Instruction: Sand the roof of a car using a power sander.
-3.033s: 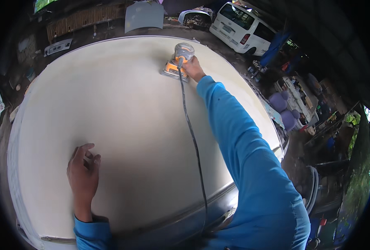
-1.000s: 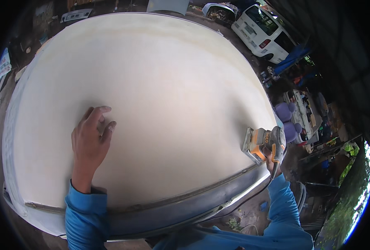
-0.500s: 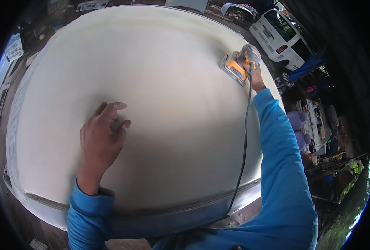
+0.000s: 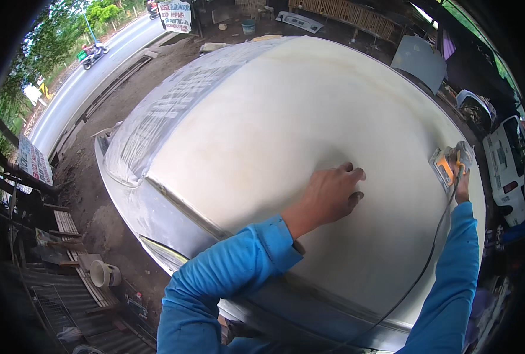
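A broad off-white car body panel (image 4: 262,135) fills the middle of the view, its surface dull with faint yellowish patches. My right hand (image 4: 462,187) is wrapped round an orange and grey electric sander (image 4: 449,165), whose flat pad rests on the panel near its right edge. From the sander a dark cord (image 4: 423,266) runs back across the panel toward my body. My left hand (image 4: 328,197) is over the middle of the panel, holding nothing, its fingers bent and apart. Whether its fingertips touch the surface I cannot tell.
Masking paper (image 4: 183,100) covers the part beyond the panel's left edge. At lower left stand a white bucket (image 4: 105,274) and wooden planks (image 4: 73,236). A road (image 4: 121,50) with a motorcycle (image 4: 95,56) lies farther off. A white van (image 4: 506,165) is parked at right.
The view has swung left, bringing in the road, the bucket and the masked part. The sander stays in my right hand near the panel's right edge. My left hand remains over the panel.
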Action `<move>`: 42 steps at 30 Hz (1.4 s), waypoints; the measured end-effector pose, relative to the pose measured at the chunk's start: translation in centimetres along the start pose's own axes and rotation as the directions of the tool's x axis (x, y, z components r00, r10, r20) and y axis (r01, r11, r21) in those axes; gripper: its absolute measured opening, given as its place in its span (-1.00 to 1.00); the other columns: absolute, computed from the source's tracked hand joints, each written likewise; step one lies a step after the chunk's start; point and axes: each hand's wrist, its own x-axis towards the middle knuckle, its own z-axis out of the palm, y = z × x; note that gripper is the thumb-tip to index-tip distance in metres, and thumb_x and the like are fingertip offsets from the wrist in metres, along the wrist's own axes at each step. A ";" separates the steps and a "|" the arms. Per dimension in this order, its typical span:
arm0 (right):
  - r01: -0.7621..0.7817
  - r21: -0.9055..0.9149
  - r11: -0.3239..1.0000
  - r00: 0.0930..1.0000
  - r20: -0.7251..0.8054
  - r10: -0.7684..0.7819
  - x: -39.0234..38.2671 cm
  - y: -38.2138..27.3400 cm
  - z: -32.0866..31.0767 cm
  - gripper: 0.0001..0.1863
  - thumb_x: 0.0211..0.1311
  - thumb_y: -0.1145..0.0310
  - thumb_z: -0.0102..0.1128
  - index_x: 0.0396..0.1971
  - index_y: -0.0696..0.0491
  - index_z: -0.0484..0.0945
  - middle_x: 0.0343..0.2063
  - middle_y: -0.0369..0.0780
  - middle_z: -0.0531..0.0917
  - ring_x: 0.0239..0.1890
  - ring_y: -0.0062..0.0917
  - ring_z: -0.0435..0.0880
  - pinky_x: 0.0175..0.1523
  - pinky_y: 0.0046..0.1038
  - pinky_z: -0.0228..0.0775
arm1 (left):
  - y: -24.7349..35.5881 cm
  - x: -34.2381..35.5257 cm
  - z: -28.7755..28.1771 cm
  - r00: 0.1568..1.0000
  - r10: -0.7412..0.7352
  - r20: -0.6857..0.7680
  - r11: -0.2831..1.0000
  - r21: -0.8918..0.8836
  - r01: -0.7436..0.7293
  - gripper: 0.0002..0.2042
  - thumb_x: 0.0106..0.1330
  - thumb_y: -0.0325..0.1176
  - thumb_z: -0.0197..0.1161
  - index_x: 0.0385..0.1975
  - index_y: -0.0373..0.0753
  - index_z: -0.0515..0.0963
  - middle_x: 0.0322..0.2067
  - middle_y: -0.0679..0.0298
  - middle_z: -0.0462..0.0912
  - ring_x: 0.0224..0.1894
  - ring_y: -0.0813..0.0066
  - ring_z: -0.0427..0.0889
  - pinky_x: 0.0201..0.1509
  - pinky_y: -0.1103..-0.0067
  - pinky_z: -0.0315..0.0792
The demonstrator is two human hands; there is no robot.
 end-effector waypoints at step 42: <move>0.009 -0.196 0.981 0.994 -0.107 -0.031 0.2 0.1 3.3 -0.43 0.18 0.16 0.30 0.00 0.27 0.35 -0.24 -0.11 0.56 -0.26 -0.49 0.56 -0.24 -0.41 0.44 | 0.2 -1.6 -0.8 0.996 0.091 -0.026 0.995 -0.042 -0.092 -0.70 0.18 -0.38 0.38 -0.09 -0.19 0.56 -0.30 0.19 0.64 -0.32 0.17 0.68 -0.24 0.30 0.54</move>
